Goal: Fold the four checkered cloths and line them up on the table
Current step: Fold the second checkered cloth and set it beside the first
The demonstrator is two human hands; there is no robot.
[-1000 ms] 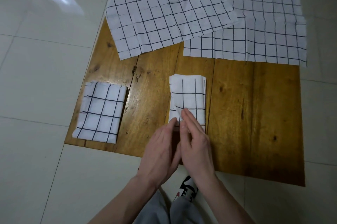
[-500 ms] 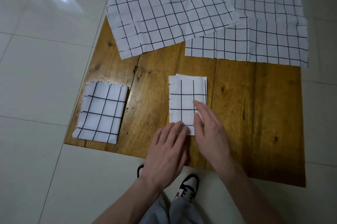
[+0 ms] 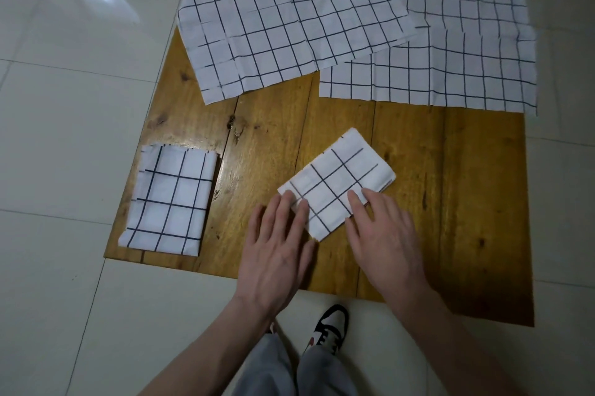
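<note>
Both hands, left (image 3: 277, 254) and right (image 3: 383, 234), lie flat with straight fingers on the skewed folded cloth (image 3: 338, 183) mid-bench (light, limp, likely to unfold), so press its near edges.

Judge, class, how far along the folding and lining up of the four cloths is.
Done: one folded white checkered cloth lies at the wooden table's left edge. In hand: both the left hand and right hand touch a second folded cloth, lying askew. Left: two unfolded checkered cloths, and, overlapping.

Both hands flat, left (image 3: 273, 254) and right (image 3: 383, 238), fingers straight
</note>
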